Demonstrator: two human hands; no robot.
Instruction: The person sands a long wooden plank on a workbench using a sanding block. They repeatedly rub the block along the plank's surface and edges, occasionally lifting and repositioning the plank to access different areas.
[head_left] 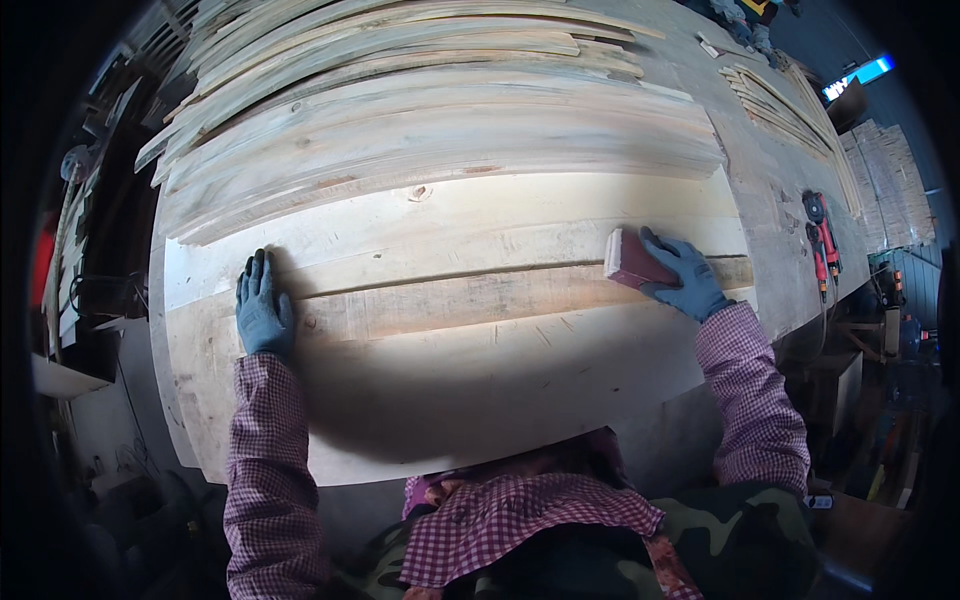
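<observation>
A long, narrow wooden board (pixel 450 303) lies crosswise in front of me on a wide pale wooden panel (pixel 500 370). My left hand (pixel 262 308), in a blue-grey glove, rests flat at the board's left end with its fingers stretched out. Toward the right end, my gloved right hand (pixel 686 275) grips a dark red sanding block (pixel 637 260) with a pale side face. The block sits on the board's upper surface and far edge. The palm side of both hands is hidden.
Behind the board lie stacked planks (pixel 430 130). Thin strips (pixel 775 110) lie at the far right of the table (pixel 690 60). Red-and-black power tools (pixel 823 240) with a cord lie near the right edge. Bundled slats (pixel 888 185) stand beyond.
</observation>
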